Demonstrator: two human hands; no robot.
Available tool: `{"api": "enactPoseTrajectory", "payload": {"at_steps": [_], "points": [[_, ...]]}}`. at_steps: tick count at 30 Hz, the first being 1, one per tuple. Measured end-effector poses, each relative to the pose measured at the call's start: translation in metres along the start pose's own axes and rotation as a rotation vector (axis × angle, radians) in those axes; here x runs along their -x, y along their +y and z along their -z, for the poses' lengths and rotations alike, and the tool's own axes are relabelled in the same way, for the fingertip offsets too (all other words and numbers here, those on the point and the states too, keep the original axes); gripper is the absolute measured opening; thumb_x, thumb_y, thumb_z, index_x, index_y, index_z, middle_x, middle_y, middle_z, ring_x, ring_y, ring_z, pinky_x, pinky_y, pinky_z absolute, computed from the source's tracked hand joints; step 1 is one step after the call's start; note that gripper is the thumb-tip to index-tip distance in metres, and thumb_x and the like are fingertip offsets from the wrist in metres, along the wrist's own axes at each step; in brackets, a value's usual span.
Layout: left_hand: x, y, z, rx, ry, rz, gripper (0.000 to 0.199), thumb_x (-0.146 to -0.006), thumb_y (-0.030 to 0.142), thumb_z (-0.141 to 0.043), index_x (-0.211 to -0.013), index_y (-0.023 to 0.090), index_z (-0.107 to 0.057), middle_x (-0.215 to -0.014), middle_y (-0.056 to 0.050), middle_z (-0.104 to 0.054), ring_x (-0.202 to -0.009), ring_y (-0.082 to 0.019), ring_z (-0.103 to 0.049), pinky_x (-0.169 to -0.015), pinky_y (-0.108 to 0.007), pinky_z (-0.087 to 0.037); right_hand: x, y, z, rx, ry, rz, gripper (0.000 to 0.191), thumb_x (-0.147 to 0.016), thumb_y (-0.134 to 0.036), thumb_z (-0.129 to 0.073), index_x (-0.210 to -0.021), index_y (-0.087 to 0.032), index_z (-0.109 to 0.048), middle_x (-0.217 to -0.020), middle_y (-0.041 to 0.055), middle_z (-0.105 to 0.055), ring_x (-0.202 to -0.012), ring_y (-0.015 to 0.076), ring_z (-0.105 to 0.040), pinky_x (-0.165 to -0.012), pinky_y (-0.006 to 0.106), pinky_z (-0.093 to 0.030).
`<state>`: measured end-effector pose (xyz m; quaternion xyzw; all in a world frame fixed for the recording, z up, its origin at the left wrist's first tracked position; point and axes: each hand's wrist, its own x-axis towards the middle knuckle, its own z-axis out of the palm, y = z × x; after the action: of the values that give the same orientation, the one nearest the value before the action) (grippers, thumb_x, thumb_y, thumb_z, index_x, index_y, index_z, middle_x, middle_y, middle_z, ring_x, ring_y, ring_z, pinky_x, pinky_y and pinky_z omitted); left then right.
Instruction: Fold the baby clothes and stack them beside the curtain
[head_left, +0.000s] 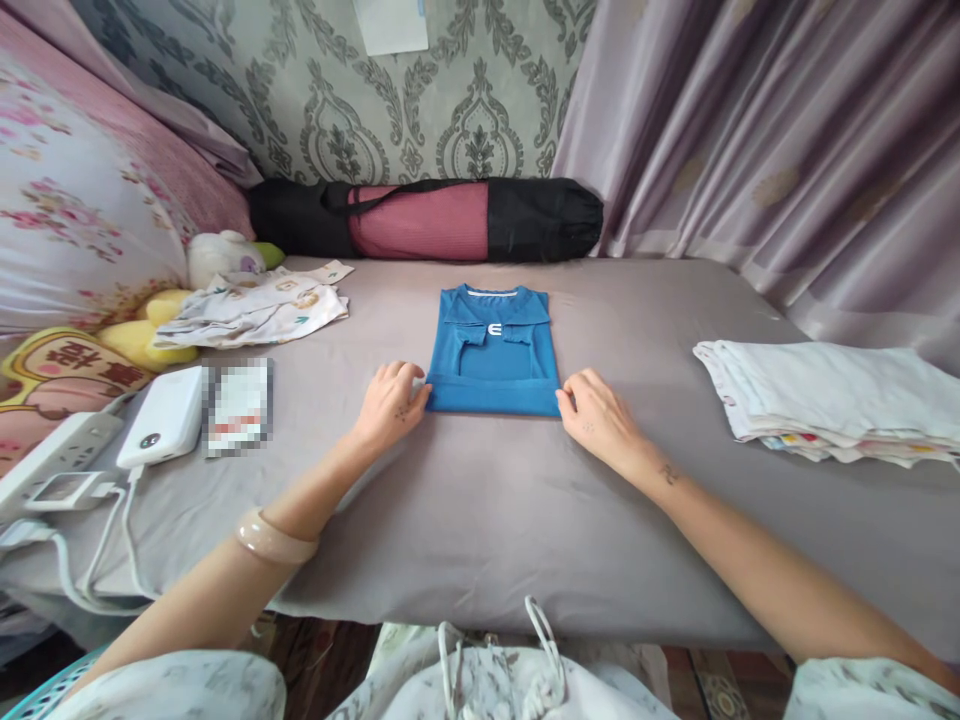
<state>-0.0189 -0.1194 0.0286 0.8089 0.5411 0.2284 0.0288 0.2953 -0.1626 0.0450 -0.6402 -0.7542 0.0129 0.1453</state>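
A blue shirt (495,355) lies in the middle of the grey sheet, its sides and sleeves folded inward and its bottom edge turned up in a band. The collar points away from me, and a small white mark shows on the chest. At the near left corner, my left hand (394,400) pinches the folded edge between thumb and fingers. My right hand (596,410) pinches the near right corner in the same way.
Folded white cloths (832,395) lie at the right. A rolled mat in a bag (420,220) rests by the wall. Crumpled printed cloth (259,308), a white power bank (165,415), a power strip (64,455) and plush toys are at the left.
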Motion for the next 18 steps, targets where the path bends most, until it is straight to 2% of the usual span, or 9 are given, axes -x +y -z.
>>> {"api": "enactPoseTrajectory", "payload": {"at_steps": [2, 4, 7, 12, 18], "points": [[-0.001, 0.015, 0.003, -0.010, -0.007, -0.125, 0.037, -0.098, 0.036, -0.038, -0.122, 0.015, -0.055, -0.126, -0.017, -0.059, -0.119, -0.028, -0.054, -0.100, -0.047, -0.043, -0.001, -0.010, 0.001, 0.010, 0.043, 0.122, 0.036, -0.099, -0.028, -0.033, -0.118, -0.013, -0.060, -0.125, 0.0170, -0.059, -0.116, 0.0286, -0.056, -0.096, 0.043, -0.045], [-0.001, 0.032, 0.003, -0.021, -0.093, -0.293, 0.045, -0.100, 0.039, -0.032, -0.136, 0.015, -0.047, -0.145, -0.016, -0.046, -0.138, -0.028, -0.039, -0.111, -0.048, -0.034, -0.001, -0.019, -0.002, 0.007, 0.004, 0.315, 0.045, -0.100, -0.030, -0.032, -0.138, -0.012, -0.048, -0.147, 0.0151, -0.044, -0.137, 0.0290, -0.037, -0.111, 0.047, -0.033], [0.001, 0.047, -0.002, -0.055, -0.234, -0.444, 0.056, -0.101, 0.048, -0.028, -0.146, 0.016, -0.038, -0.155, -0.013, -0.034, -0.147, -0.026, -0.022, -0.118, -0.048, -0.022, 0.000, -0.026, -0.010, 0.009, -0.139, 0.525, 0.053, -0.101, -0.035, -0.031, -0.150, -0.016, -0.033, -0.159, 0.0089, -0.027, -0.147, 0.0269, -0.016, -0.118, 0.053, -0.018], [0.006, 0.043, -0.013, -0.083, -0.331, -0.432, 0.064, -0.100, 0.053, -0.022, -0.151, 0.015, -0.030, -0.157, -0.014, -0.028, -0.148, -0.026, -0.015, -0.120, -0.049, -0.014, -0.001, -0.023, -0.017, -0.019, -0.223, 0.602, 0.053, -0.101, -0.036, -0.031, -0.153, -0.022, -0.029, -0.159, 0.0069, -0.024, -0.148, 0.0258, -0.013, -0.118, 0.056, -0.015], [0.006, 0.038, -0.014, -0.063, -0.445, -0.375, 0.059, -0.101, 0.050, -0.022, -0.153, 0.022, -0.025, -0.159, -0.010, -0.023, -0.149, -0.026, -0.012, -0.119, -0.053, -0.013, -0.004, -0.022, -0.017, -0.056, -0.285, 0.584, 0.051, -0.102, -0.038, -0.030, -0.152, -0.025, -0.030, -0.158, 0.0054, -0.029, -0.148, 0.0260, -0.016, -0.117, 0.058, -0.017]]}}
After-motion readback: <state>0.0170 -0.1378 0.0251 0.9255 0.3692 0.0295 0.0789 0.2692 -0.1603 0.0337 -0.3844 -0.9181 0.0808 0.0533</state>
